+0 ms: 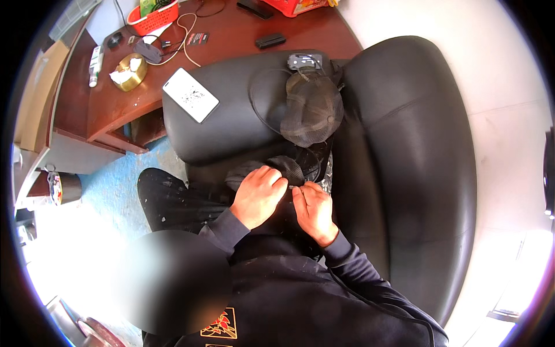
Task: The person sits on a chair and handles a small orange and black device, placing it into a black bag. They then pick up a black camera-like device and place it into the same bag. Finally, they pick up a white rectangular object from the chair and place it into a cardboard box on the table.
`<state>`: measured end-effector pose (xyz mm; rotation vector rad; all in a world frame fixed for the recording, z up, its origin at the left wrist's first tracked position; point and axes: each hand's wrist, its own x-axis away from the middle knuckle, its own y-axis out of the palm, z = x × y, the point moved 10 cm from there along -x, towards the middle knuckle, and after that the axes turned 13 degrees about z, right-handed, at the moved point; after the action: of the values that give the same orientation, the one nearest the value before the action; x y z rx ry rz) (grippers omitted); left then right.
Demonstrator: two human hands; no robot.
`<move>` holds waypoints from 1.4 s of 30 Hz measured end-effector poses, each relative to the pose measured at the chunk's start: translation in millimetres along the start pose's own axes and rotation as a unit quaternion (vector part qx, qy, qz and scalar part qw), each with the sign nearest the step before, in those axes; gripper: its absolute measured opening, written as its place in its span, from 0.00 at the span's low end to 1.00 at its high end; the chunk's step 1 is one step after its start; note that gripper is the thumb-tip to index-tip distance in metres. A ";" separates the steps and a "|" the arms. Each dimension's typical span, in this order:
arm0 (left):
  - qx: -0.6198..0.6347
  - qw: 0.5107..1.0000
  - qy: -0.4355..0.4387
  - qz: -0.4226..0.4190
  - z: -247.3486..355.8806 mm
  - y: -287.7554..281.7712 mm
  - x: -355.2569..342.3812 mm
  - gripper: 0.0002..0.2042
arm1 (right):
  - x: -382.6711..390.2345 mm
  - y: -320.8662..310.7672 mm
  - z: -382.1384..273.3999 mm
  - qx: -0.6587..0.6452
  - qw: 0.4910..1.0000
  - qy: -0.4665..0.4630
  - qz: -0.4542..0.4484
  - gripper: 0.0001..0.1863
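A dark mesh cap [287,167] lies over my lap, partly hidden by my hands. My left hand [260,196] is closed at the cap's near edge, fingers curled with the knuckles up. Close beside it, my right hand [314,211] pinches the same edge between thumb and fingers. A small light-coloured bit shows between the fingertips, too small to name. Beyond my hands, a second, brownish mesh cap [312,110] rests on the black leather armrest [231,124]. A small grey device [304,61] with a dark cable sits just past that cap.
A phone with a lit white screen [191,95] lies on the armrest. On the reddish-brown desk [231,34] stand a gold bowl with crumpled tissue [128,72], a white bottle [95,66], a red basket [153,18], cables and a black case [270,41]. The sofa back [416,150] rises at right.
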<state>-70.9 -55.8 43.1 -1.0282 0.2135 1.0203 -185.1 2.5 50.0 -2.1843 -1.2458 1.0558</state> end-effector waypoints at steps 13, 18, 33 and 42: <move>0.007 0.999 -0.037 0.016 -6.9 0.5 -7.2 0.08 | 17.9 -10.7 59.2 -0.134 0.979 0.149 0.041 0.15; 0.000 0.993 -0.116 0.032 -44.7 -39.1 -1.1 0.15 | 21.4 -11.8 78.9 -0.120 0.988 0.092 0.015 0.12; -0.374 0.807 -0.446 0.101 -232.5 -178.7 159.9 0.17 | 44.3 -3.1 107.6 -0.071 0.986 -0.055 0.143 0.11; -0.391 0.818 -0.416 0.061 -222.1 -176.8 141.7 0.21 | 70.6 -14.9 119.8 0.063 0.974 -0.090 0.200 0.12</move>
<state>210.2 -167.9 -52.0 -1.1823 -0.9539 1.6421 -264.2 68.8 -44.3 -2.3365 -0.7909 1.4746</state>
